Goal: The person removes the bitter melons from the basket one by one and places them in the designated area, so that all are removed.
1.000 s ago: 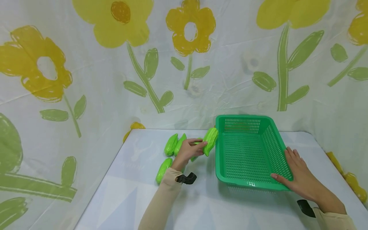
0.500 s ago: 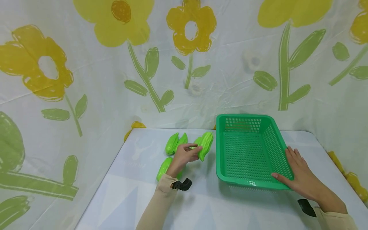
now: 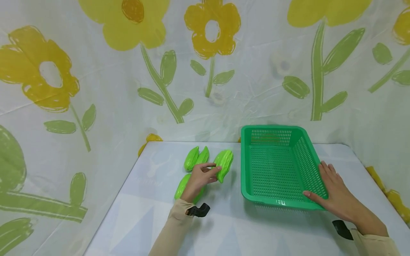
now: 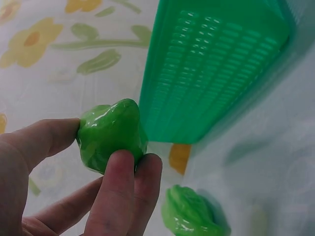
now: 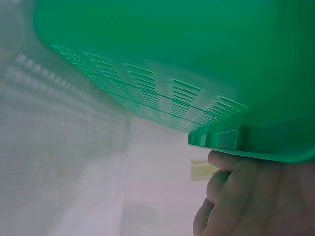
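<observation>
In the head view my left hand [image 3: 200,177] pinches a bright green, ridged bitter melon [image 3: 225,165] between thumb and fingers, left of the basket. The left wrist view shows this bitter melon [image 4: 113,132] end-on, with fingertips on opposite sides. Another bitter melon [image 4: 189,211] lies on the table below it. My right hand [image 3: 339,197] holds the near right corner of a green plastic basket [image 3: 245,170], thumb over the rim and fingers along the outside. In the right wrist view the fingers [image 5: 221,191] lie just under the basket rim.
Two bitter melons lie side by side at the back left, one [image 3: 191,158] fully visible. A further bitter melon [image 3: 182,185] lies nearer, partly hidden by my left hand. A flower-printed curtain [image 3: 256,71] stands behind the white table [image 3: 144,217].
My left hand has moved left and nearer to me with the bitter melon, away from the basket's left rim. The right hand stays at the basket corner.
</observation>
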`<state>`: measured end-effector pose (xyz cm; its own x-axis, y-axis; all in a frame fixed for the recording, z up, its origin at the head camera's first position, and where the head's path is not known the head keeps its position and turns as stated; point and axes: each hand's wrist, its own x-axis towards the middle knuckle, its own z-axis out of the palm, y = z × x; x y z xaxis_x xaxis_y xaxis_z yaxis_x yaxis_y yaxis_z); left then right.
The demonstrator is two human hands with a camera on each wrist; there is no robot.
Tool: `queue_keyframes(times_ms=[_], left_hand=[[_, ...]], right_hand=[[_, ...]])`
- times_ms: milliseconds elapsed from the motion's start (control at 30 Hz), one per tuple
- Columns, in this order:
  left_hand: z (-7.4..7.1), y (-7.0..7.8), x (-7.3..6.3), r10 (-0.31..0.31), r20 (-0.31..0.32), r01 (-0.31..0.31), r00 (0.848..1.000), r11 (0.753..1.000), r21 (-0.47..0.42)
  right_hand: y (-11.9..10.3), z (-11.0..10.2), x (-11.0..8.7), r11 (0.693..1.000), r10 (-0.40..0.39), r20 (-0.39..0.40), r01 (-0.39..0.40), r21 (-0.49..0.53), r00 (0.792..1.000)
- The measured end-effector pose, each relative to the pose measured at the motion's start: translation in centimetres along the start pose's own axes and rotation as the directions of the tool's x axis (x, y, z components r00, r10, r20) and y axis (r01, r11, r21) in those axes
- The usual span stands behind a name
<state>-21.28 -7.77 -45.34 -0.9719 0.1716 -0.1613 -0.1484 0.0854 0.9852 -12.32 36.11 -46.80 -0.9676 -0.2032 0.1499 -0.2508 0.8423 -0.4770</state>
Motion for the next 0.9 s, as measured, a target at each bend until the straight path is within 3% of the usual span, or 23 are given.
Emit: queue_keyframes(times_ms=[400,900], left_hand=[[-0.7,-0.7,-2.0,0.017,-0.027,-0.014,0.999,0.995,0.102],[-1.5,-2.0,-3.1,0.042,-0.026,-0.033,0.999,0.963,0.268]], right_hand=[[0.3,0.4,-0.2,0.999,0.05,0.036,-0.05,-0.004,0.998],[0.2,0.4,0.0,0.999,0.031,0.009,-0.031,-0.022,0.999]])
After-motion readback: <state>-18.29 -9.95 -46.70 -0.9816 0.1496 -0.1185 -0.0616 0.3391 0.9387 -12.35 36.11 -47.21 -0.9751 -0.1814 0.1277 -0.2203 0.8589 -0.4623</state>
